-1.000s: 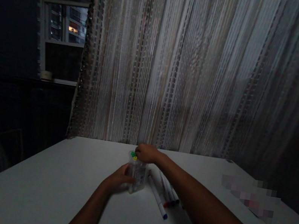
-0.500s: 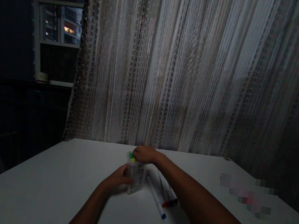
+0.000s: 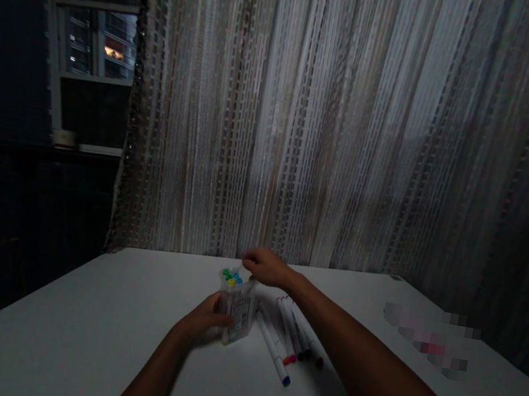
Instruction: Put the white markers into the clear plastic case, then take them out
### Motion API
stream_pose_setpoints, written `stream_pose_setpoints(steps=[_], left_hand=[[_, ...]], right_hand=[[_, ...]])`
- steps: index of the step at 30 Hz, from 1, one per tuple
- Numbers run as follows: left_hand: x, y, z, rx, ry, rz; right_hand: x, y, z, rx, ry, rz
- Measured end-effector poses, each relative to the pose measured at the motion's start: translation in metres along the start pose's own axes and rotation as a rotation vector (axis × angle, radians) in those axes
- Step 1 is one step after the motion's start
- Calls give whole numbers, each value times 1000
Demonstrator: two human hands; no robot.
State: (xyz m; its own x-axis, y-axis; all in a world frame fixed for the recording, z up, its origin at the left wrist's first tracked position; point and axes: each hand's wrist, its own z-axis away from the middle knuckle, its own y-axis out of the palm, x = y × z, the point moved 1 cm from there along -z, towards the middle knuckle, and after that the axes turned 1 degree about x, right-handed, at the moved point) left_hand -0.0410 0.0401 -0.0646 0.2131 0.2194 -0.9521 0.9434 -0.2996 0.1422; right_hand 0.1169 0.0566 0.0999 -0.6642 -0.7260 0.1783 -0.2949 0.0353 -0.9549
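My left hand (image 3: 202, 320) grips the side of a clear plastic marker box (image 3: 236, 311), which stands upright on the white table (image 3: 72, 314). Green, blue and yellow marker caps (image 3: 232, 276) stick up from its open top. My right hand (image 3: 266, 266) hangs just beyond the box, apart from the caps, with nothing visible in it. Several white-barrelled markers (image 3: 286, 337) lie loose to the right of the box, their blue, red and dark caps pointing toward me.
A sheer striped curtain (image 3: 306, 131) hangs behind the table's far edge. A dark window (image 3: 100, 45) shows lit buildings at the upper left. A pixelated, unreadable patch (image 3: 428, 340) covers something on the table's right side.
My right hand has lifted off the caps and moved slightly right, showing more caps, including blue ones. The left hand stays on the box. The view has shifted a little.
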Motion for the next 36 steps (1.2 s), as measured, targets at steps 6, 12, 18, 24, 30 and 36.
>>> stream_pose_setpoints(steps=[6, 12, 18, 24, 30, 36], left_hand=[[-6, 5, 2, -31, -13, 22], [-9, 6, 2, -20, -10, 5], [-5, 4, 1, -36, -12, 11], [-2, 1, -1, -19, -6, 7], [1, -2, -1, -18, -2, 2], [-1, -1, 0, -23, -19, 28]], right_hand=[[-34, 10, 32, -26, 155, 66], [-37, 58, 71, 170, 228, 184], [-24, 84, 82, 244, 281, 311], [-24, 88, 81, 235, 311, 381], [-29, 89, 83, 219, 366, 415], [-28, 71, 81, 148, 396, 408]])
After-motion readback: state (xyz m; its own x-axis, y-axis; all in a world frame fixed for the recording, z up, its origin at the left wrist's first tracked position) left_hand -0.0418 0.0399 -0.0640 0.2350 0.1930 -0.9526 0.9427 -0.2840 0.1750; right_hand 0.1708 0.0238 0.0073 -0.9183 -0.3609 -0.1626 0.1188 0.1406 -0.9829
